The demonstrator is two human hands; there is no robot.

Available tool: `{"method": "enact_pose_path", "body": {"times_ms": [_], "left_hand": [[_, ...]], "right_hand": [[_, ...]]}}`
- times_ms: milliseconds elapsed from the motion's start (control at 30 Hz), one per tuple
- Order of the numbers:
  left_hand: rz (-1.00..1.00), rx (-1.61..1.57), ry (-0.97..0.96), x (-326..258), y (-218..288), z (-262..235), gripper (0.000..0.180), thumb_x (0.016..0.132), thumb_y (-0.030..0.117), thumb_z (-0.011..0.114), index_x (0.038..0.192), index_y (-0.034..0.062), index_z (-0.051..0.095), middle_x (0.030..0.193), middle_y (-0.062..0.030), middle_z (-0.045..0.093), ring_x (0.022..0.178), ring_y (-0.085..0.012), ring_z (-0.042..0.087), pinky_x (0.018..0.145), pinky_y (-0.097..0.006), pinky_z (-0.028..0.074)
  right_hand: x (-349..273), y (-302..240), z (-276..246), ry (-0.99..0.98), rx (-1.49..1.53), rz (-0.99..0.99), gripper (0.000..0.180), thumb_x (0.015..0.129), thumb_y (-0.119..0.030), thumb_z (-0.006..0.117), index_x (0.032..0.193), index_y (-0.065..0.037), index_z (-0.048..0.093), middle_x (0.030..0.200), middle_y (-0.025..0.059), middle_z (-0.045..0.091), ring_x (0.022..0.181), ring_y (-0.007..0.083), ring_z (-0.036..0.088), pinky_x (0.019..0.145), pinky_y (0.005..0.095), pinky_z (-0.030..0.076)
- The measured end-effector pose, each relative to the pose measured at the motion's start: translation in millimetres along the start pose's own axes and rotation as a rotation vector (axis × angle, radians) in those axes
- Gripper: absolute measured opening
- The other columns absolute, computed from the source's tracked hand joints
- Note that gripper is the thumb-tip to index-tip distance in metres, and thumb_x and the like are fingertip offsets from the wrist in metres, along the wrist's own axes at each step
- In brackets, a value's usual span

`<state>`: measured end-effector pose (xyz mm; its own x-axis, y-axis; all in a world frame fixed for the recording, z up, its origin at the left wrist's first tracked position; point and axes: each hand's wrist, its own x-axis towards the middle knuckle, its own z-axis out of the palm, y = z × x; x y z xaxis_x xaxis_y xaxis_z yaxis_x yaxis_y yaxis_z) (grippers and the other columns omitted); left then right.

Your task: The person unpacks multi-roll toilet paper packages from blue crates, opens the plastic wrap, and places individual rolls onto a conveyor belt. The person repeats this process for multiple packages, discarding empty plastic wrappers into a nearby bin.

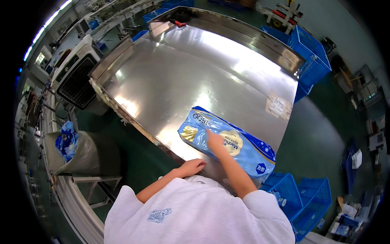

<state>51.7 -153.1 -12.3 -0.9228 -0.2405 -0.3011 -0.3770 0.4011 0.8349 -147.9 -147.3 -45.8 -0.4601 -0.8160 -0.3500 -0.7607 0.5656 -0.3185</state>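
Note:
A long blue plastic-wrapped pack of tissues [248, 151] lies at a slant on the near part of a metal table [183, 77]. It has a cream round label and a gold patch at its left end. My right hand [215, 141] rests on top of the pack, its index finger stretched out toward the pack's far left part; the other fingers are partly hidden. Just left of the pack, at the table's near edge, my left hand [191, 167] has its fingers curled together, with nothing visible in them and apart from the pack.
Blue crates stand on the floor at the near right [308, 203] and beyond the far right corner [310, 49]. A large bin [97, 152] with blue plastic wrap is at the left. A red-handled tool [180, 24] lies at the table's far end, by the raised metal rim.

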Motion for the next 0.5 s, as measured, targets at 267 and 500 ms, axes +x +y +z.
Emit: {"method": "enact_pose_path", "body": {"times_ms": [267,500], "left_hand": [[0.266,0.275,0.164,76.7,-0.9,8.5,0.028,0.081,0.014,0.053,0.107,0.0039,0.056,0.103,-0.0134,0.058,0.097,-0.0291,0.055,0.082,-0.038,0.045],[0.375,0.706,0.294,166.2,8.3,56.4,0.041,0.073,0.024,0.064,0.107,0.0035,0.052,0.104,-0.0130,0.052,0.101,-0.0266,0.050,0.084,-0.040,0.040]], "right_hand": [[-171.6,207.5,-24.5,0.068,-0.164,0.465,0.047,0.081,-0.013,0.050,0.124,-0.031,0.051,0.089,0.0168,0.066,0.081,0.0322,0.065,0.069,0.0440,0.049],[-119.7,203.0,-43.9,0.199,-0.089,0.263,0.059,0.072,-0.017,0.061,0.128,-0.009,0.046,0.121,0.0199,0.053,0.112,0.0343,0.051,0.090,0.0415,0.044]]}}
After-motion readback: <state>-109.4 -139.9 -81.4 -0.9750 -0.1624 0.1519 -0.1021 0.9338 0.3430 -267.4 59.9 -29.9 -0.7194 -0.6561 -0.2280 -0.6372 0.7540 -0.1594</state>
